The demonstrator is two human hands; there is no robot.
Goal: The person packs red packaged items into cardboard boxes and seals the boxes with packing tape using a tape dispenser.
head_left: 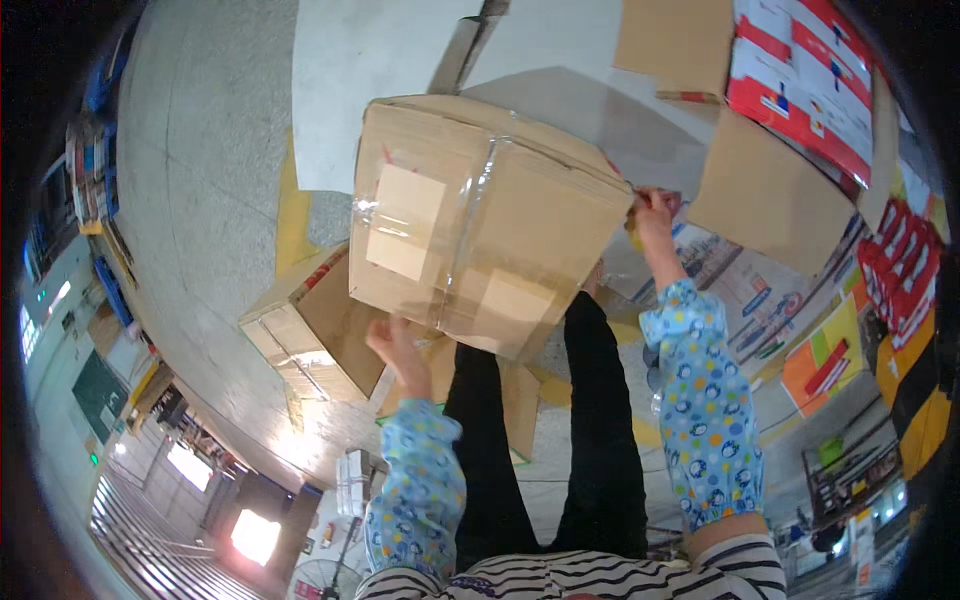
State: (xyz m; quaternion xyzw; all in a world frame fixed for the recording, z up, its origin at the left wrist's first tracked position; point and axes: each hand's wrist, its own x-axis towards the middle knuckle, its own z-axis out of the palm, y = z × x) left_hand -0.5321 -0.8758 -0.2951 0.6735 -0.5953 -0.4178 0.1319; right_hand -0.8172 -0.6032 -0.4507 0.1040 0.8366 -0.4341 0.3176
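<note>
A large brown cardboard box (540,225) with clear tape across it stands tilted in front of my legs. Two paler rectangular patches show on its near side. My left hand (398,358) is closed by the box's lower left edge, and whatever its fingers may hold is hidden. At the box's right corner my right hand (654,214) is closed round a small thing with yellow and dark reddish parts, too blurred to name. Patterned blue sleeve covers (705,410) are on both forearms.
Left of the large box, a smaller taped carton (315,325) sits on the floor. An opened carton (770,195) at upper right holds red and white packages (805,85). Red bundles (900,265) and an orange-yellow sheet (825,365) lie farther right. White sheeting (345,90) covers some floor.
</note>
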